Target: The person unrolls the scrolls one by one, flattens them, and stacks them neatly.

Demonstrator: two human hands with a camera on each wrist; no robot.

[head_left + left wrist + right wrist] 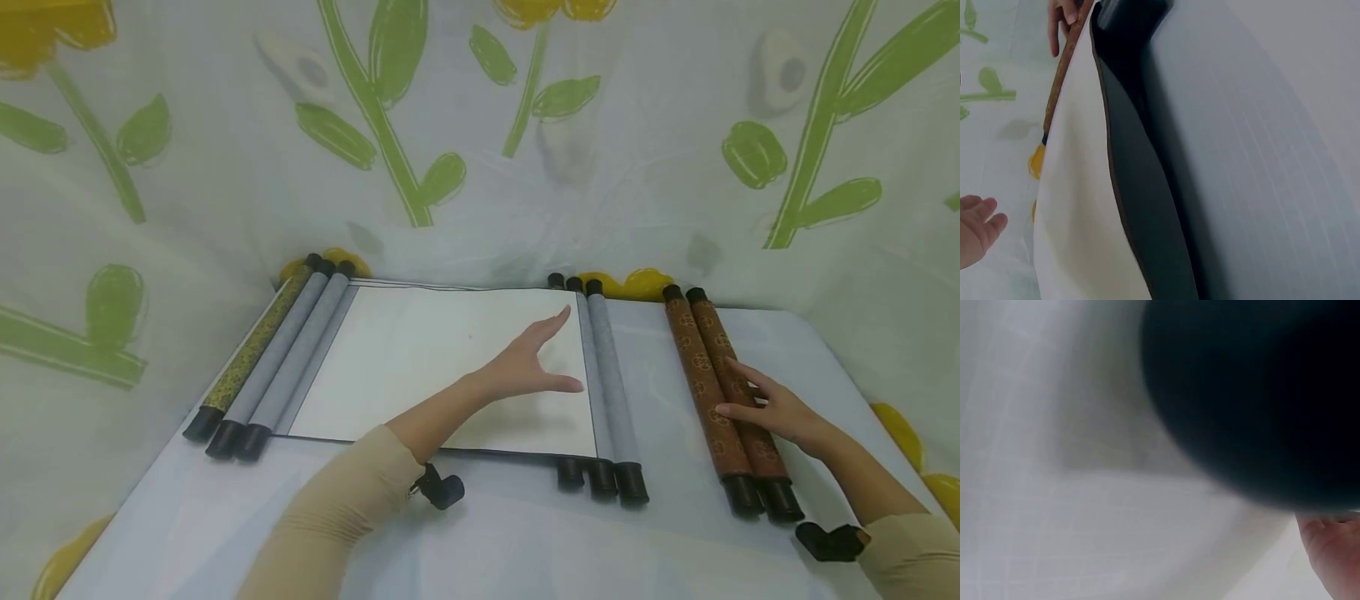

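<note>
My left hand (517,362) hovers over the right part of a blank white scroll sheet (420,350), thumb and fingers spread wide with nothing between them. In the left wrist view, the left hand's fingertips (991,222) show at the left edge. On the right of the table, two brown patterned scrolls (701,379) lie side by side, rolled up, with black end caps. My right hand (787,417) rests at the right-hand one, thumb and fingers loosely touching it. A large blurred dark end cap (1254,394) covers much of the right wrist view.
Left of the sheet lie a yellow-green patterned roll (258,346) and two grey rolls (307,342). Another grey roll (615,383) borders the sheet's right side, with black caps beside it. A white curtain (480,192) with printed plants hangs behind the table (510,542).
</note>
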